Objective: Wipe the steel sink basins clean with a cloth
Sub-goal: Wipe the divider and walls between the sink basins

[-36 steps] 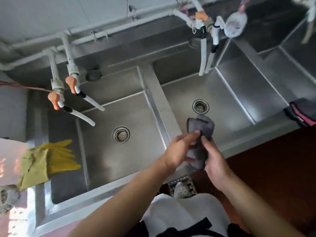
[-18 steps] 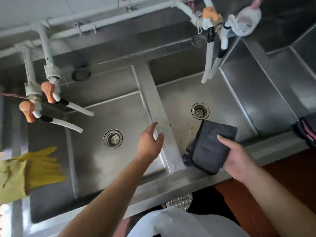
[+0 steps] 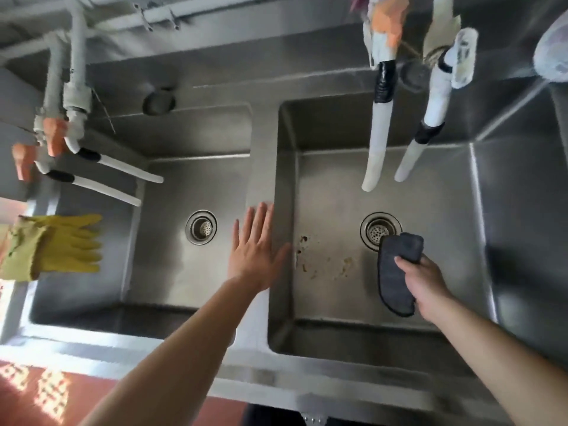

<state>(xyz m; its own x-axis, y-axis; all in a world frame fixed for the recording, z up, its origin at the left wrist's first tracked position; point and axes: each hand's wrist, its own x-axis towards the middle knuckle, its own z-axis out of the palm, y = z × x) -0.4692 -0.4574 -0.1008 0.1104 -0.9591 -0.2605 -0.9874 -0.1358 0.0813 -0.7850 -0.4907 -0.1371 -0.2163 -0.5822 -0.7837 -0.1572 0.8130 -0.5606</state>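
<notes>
Gripping the dark grey cloth (image 3: pixel 396 272), the right hand (image 3: pixel 425 285) curls its fingers round it inside the right basin (image 3: pixel 445 241). The cloth's long axis runs near to far, its far end pointing at the drain (image 3: pixel 376 230) and overlapping the drain's rim. The left hand (image 3: pixel 256 253) lies flat, fingers spread, on the divider (image 3: pixel 261 167) between the basins. No writing is legible.

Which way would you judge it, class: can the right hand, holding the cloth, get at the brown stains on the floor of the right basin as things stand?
Probably yes. The right hand grips the cloth already down in the right basin, and the brown stains lie beside it on bare steel, with nothing between. The left hand rests on the divider.
</notes>
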